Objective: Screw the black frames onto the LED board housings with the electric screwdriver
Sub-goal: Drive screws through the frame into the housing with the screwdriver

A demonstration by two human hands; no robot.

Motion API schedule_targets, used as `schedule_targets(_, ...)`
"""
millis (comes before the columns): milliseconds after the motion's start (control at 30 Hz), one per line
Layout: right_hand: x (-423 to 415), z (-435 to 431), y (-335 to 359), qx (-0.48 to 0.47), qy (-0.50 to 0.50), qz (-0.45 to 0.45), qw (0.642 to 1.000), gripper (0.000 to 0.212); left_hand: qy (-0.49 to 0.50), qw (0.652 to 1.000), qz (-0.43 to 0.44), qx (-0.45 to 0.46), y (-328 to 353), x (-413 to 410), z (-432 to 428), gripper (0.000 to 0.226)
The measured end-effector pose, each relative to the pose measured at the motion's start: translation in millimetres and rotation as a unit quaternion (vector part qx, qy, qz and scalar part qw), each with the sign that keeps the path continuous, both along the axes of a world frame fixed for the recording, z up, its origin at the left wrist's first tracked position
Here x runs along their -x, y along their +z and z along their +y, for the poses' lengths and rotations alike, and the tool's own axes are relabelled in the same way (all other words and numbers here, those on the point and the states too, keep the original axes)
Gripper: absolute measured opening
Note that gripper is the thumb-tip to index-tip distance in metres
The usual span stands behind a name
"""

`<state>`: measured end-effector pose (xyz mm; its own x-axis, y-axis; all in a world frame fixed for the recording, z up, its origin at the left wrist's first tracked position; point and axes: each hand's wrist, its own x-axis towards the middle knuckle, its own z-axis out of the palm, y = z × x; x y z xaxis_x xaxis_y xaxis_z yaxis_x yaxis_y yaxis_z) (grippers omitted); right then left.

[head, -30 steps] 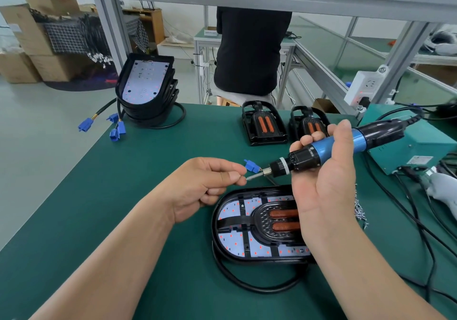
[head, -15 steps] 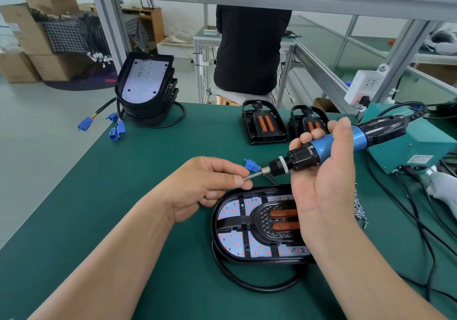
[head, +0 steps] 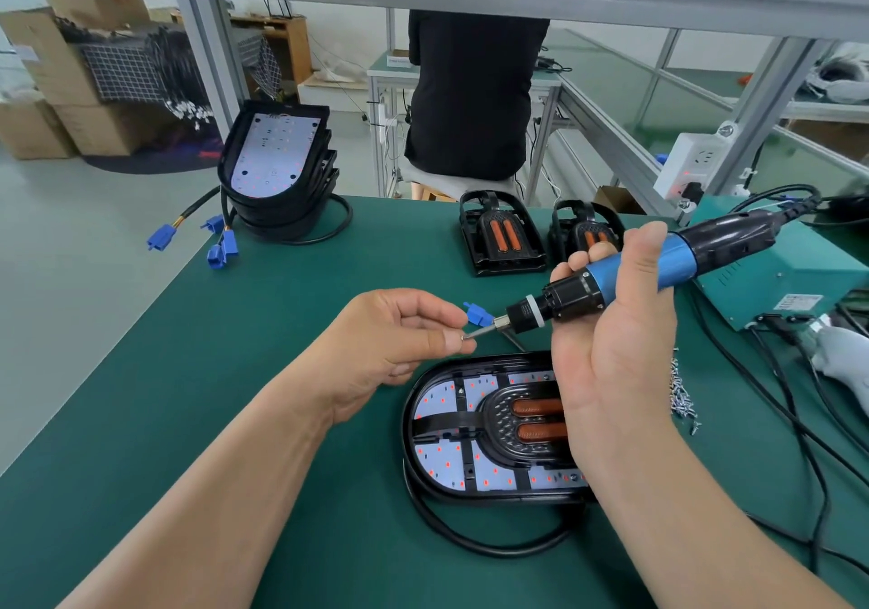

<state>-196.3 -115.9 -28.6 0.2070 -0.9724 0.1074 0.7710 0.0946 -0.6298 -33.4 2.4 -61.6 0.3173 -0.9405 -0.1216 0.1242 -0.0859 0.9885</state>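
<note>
Hiding the housing [head: 442, 467] partly, right hand [head: 611, 359] grips screwdriver [head: 682, 258]; loose screws [head: 682, 397] beside.

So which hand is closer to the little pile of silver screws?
Right. The right hand is just left of the silver screw pile; the left hand is much farther left.

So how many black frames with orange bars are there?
3. The left frame and right frame sit side by side at the back; the near frame lies on the housing, partly behind the right hand.
</note>
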Motion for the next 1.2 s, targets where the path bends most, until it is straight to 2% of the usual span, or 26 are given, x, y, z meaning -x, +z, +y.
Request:
schedule_targets(167, 0.0, -2.0, -4.7, -0.016, -0.009, 0.011, 1.0, 0.017, 0.023, 0.999, -0.024, 0.013, -0.3, 2.8, -1.1, 0.017)
schedule_targets(400, -1.0, -8.4, -9.6, -0.042, -0.001, 0.013, 0.999, 0.023, 0.035, 0.997, -0.067, 0.009, 0.0, 3.5, -0.9, 0.019)
schedule_targets(567, 0.4, -12.0, -8.4, -0.067, 0.004, 0.0, 0.998, 0.024, 0.007, 0.999, -0.043, 0.012, 0.2, 1.7, -0.3, 0.013)
schedule_targets(733, 2.2, -13.6, -3.4, -0.085, 0.011, -0.012, 0.996, 0.024, 0.027, 0.998, -0.046, 0.016, 5.6, -4.0, 4.1, 0.036)
schedule_targets(833, 3.3, -13.6, -0.8, -0.084, 0.019, -0.02, 0.996, 0.02, 0.019, 0.994, -0.103, -0.029, 5.3, -11.2, 7.3, 0.029)
schedule_targets(933, 4.3, -13.1, 2.9, -0.079, 0.046, -0.031, 0.995, 0.014, -0.034, 0.977, -0.192, -0.087, 4.5, -11.5, 10.8, 0.018)
schedule_targets(1000, 5.3, -11.6, 4.5, -0.064, 0.069, -0.03, 0.995, 0.013, -0.074, 0.965, -0.228, -0.102, 4.6, -10.8, 11.5, 0.014)
schedule_targets(1067, 6.0, -9.6, 5.4, -0.038, 0.095, -0.018, 0.995, 0.015, -0.098, 0.953, -0.263, -0.113, 4.7, -11.0, 12.3, 0.019)
schedule_targets(1200, 7.1, -3.8, 7.2, 0.012, 0.148, 0.004, 0.989, 0.013, -0.092, 0.946, -0.291, -0.11, 2.4, -10.8, 11.9, 0.016)
